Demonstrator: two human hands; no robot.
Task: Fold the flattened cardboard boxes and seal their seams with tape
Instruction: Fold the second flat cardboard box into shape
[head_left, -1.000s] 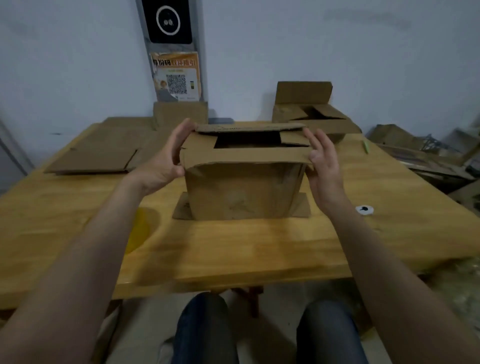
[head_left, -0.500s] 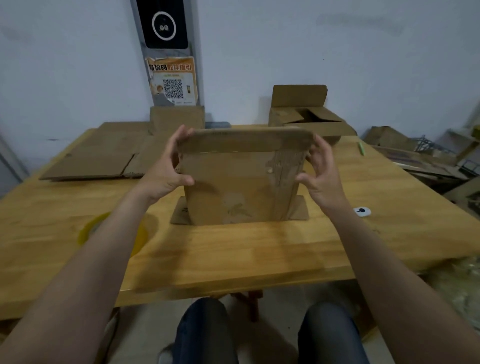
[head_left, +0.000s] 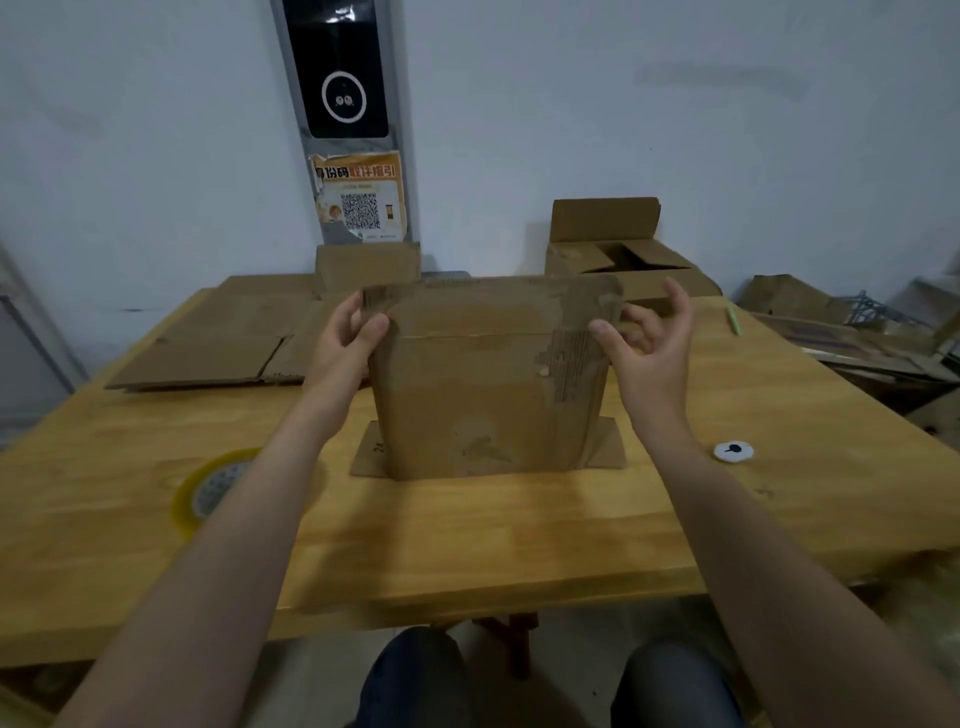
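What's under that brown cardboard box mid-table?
Flat brown cardboard flaps poke out from under the brown cardboard box at both bottom corners, lying on the wooden table. Anything beneath its middle is covered.

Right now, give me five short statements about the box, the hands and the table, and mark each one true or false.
1. The left hand grips the box at its upper left corner. True.
2. The tape roll sits on top of the box. False: it lies on the table, left of the box, beside the left forearm.
3. A second box with open flaps stands at the table's far side. True.
4. The flat cardboard lies to the right of the box. False: it lies at the back left.
5. A small white disc lies on the table to the right of the box. True.
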